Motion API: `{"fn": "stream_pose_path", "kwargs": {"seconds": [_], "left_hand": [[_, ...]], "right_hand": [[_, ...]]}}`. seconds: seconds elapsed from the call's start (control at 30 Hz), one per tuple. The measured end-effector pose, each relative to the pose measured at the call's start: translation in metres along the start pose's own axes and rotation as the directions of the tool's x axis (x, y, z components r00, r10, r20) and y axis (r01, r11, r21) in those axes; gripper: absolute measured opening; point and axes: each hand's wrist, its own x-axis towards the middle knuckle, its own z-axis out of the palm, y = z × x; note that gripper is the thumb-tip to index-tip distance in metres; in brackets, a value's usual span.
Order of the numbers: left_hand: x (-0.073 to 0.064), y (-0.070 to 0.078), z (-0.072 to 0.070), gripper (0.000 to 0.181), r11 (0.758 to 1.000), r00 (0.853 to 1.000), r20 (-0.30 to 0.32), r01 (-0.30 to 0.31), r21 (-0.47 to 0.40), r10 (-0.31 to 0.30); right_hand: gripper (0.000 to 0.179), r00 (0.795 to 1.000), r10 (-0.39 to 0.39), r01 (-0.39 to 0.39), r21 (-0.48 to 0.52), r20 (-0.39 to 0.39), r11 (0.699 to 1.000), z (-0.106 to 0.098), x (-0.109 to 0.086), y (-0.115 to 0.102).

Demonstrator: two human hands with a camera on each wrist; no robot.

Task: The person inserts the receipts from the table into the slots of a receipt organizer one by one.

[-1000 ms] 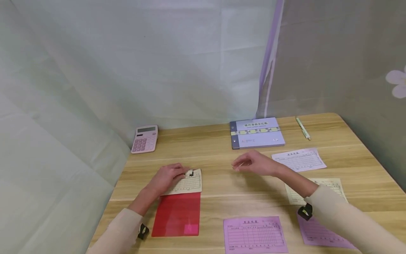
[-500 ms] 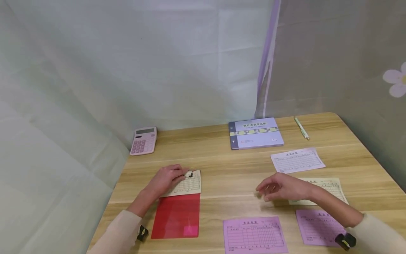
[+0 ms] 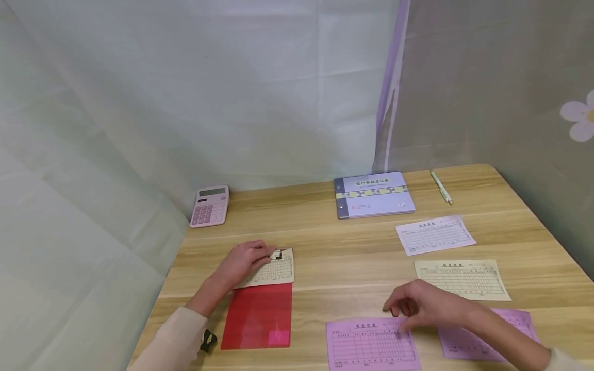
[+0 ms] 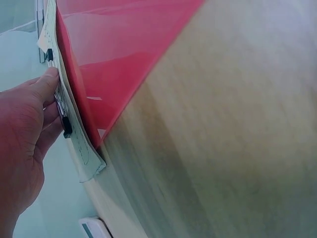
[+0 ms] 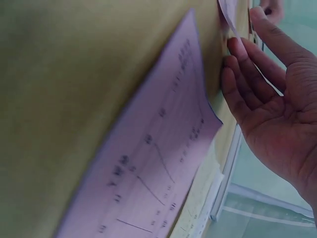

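Note:
My left hand (image 3: pixel 241 263) grips the top end of a red clipboard (image 3: pixel 257 317), where a cream printed slip (image 3: pixel 278 273) lies over the board. In the left wrist view, the thumb presses on the metal clip (image 4: pixel 66 126) with its black ends, and the other fingers go behind it. Low over the table, my right hand (image 3: pixel 429 306) reaches to the upper right corner of a purple printed slip (image 3: pixel 366 345). The right wrist view has that slip's corner (image 5: pixel 229 11) against the index fingertip, with the thumb standing apart from it.
A second purple slip (image 3: pixel 510 324) lies partly under the right forearm. Behind it are a cream slip (image 3: pixel 464 281) and a white slip (image 3: pixel 433 237). Farther back sit a blue account book (image 3: pixel 378 203), a green pen (image 3: pixel 442 188) and a pink calculator (image 3: pixel 209 214).
My right hand has come from the middle of the table toward me and rightward, down to the purple slip. My left hand has stayed on the clipboard.

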Motion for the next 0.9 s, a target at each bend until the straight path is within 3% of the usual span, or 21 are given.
{"fn": "stream_pose_path", "kwargs": {"seconds": [0.2,0.33,0.5,0.67,0.9], "left_hand": [[0.001,0.0,0.0,0.037,1.0,1.0,-0.004,-0.01,-0.007,0.01],[0.001,0.0,0.0,0.037,1.0,1.0,0.002,-0.009,-0.004,0.009],[0.001,0.002,-0.001,0.036,1.0,1.0,0.022,0.001,0.009,-0.002],[0.001,0.003,-0.002,0.035,1.0,1.0,0.026,0.014,0.015,-0.014],[0.0,0.003,-0.001,0.034,1.0,1.0,0.007,0.005,0.015,-0.005]], "right_hand": [[0.033,0.998,-0.038,0.033,-0.108,-0.044,0.994,0.008,-0.003,0.004],[0.019,0.995,-0.03,0.019,-0.113,-0.095,0.993,0.012,-0.004,0.005],[0.009,0.982,0.063,-0.076,-0.065,-0.178,0.995,0.014,0.0,0.003],[0.006,0.956,0.182,-0.194,-0.033,-0.228,0.98,0.013,0.008,-0.001],[0.006,0.924,0.222,-0.27,-0.119,-0.31,0.955,0.008,0.02,-0.004]]}}
